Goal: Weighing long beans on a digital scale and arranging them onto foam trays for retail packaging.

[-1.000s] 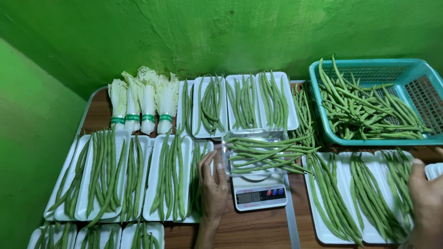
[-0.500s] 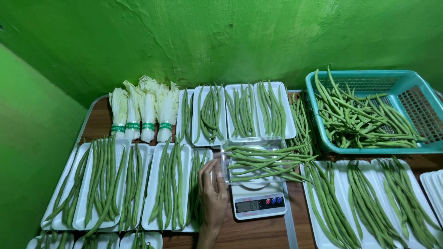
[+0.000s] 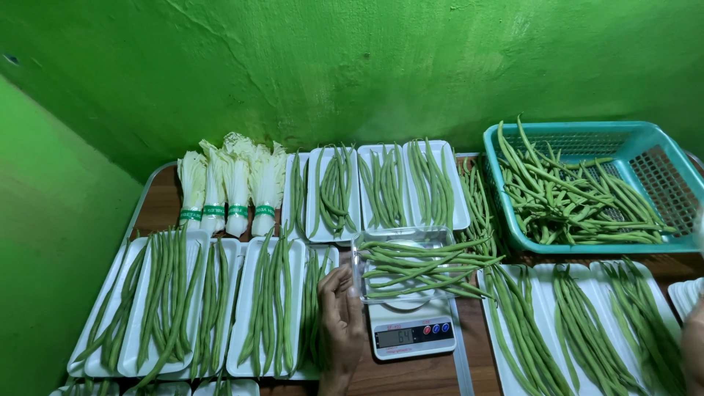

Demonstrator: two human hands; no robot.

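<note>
From the head camera, the left hand (image 3: pixel 339 317) rests on the wooden surface (image 3: pixel 411 374) just beside the clear container of green beans (image 3: pixel 411 265) on the small white scale (image 3: pixel 411 330), its fingers (image 3: pixel 339 282) loosely curled, grasping nothing. The right hand (image 3: pixel 693 345) barely shows at the frame's edge; I cannot tell its grip. A teal basket (image 3: pixel 660 158) holds loose beans.

Screen and labels on the desk

Small grey rectangular display (image 3: pixel 397 336) on the white scale's (image 3: pixel 411 334) front, coloured buttons beside it. Green paper bands (image 3: pixel 224 211) wrap four pale cabbage bundles (image 3: pixel 231 183) at back left.
</note>
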